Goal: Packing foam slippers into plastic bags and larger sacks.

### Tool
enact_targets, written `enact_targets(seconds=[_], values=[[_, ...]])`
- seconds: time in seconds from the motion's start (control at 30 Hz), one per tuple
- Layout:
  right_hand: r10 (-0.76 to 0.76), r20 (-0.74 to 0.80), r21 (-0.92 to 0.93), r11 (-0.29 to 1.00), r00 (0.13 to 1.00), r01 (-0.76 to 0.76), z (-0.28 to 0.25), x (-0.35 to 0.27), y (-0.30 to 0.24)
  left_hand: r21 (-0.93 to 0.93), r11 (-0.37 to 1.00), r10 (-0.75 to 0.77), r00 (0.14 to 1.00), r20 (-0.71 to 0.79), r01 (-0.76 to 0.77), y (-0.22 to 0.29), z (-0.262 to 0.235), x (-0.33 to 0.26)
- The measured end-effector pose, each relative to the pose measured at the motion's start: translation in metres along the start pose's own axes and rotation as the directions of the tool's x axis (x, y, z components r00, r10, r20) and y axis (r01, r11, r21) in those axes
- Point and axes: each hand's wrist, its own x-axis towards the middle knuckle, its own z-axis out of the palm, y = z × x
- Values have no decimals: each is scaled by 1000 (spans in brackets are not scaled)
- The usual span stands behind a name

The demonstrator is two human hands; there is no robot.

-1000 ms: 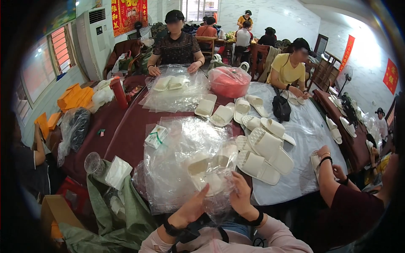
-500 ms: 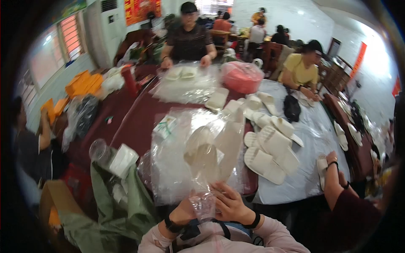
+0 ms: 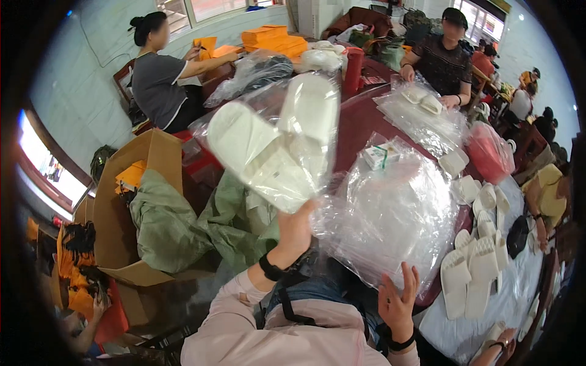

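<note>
My left hand [image 3: 296, 229] is closed on the lower end of a clear plastic bag holding a pair of white slippers [image 3: 244, 134]. The bagged pair is held up in front of me, left of the table's near part. Beside the near edge of a stack of clear plastic bags [image 3: 397, 207], my right hand [image 3: 400, 302] is raised, its fingers apart and nothing in them. A small white box [image 3: 383, 157] with green marks rests on that stack.
An open cardboard box [image 3: 125, 232] with green woven sacks [image 3: 168, 222] stands at my left. Loose white slippers [image 3: 479, 268] lie on the table at right. Across the table, a person [image 3: 448, 55] handles bagged slippers [image 3: 421, 97]; another person [image 3: 159, 85] holds an orange packet.
The view has turned left. My left hand has carried the bagged slippers up and leftward from in front of my body. My right hand has let go of the bag and moved apart from it.
</note>
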Motion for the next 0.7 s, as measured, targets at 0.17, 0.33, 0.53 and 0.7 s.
enact_targets(seconds=[0.17,0.33,0.53,0.7], values=[[36,27,-28,999,999,-35,-1,4,7,-402,886,-450,636,-627,231,-66,-19,-42],[303,-10,-16,953,953,-303,18,26,30,45,856,-432,761,-484,515,-138,-55,-93],[279,117,-57,960,953,-274,28,35,37,-385,586,-802,580,-145,714,-141,-72,-108],[315,99,-69,948,944,-309,39,27,42,-475,365,-861,485,155,801,-180,-69,-122]])
